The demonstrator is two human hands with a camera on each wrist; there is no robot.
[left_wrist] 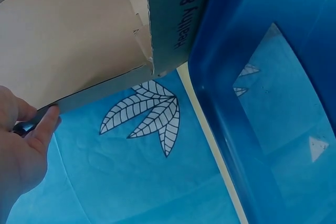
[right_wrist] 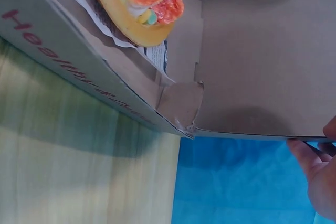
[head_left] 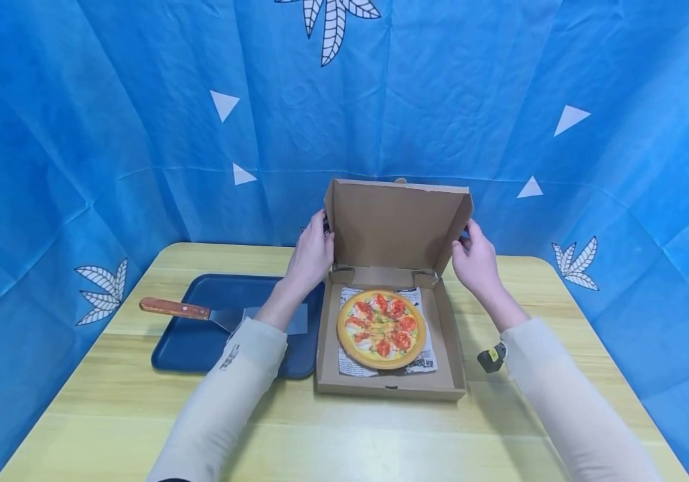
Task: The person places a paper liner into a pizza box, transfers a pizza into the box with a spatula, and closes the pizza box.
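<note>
A cardboard pizza box (head_left: 392, 389) sits on the table with its lid (head_left: 395, 224) raised and tilted back. Inside it, a whole pizza (head_left: 381, 329) with tomato-red toppings lies on newsprint-patterned paper (head_left: 427, 362). My left hand (head_left: 311, 253) grips the lid's left side edge, thumb and fingers on either side of the cardboard in the left wrist view. At the lid's right side edge, my right hand (head_left: 478, 260) pinches the cardboard in the same way. In the right wrist view only part of that hand (right_wrist: 320, 177) shows, at the right border.
Left of the box lies a dark blue tray (head_left: 184, 348), partly behind my left forearm. A spatula with a wooden handle (head_left: 174, 308) rests across it, its metal blade (head_left: 298, 320) partly hidden. Blue patterned cloth (head_left: 440, 100) hangs close behind the wooden table (head_left: 392, 442).
</note>
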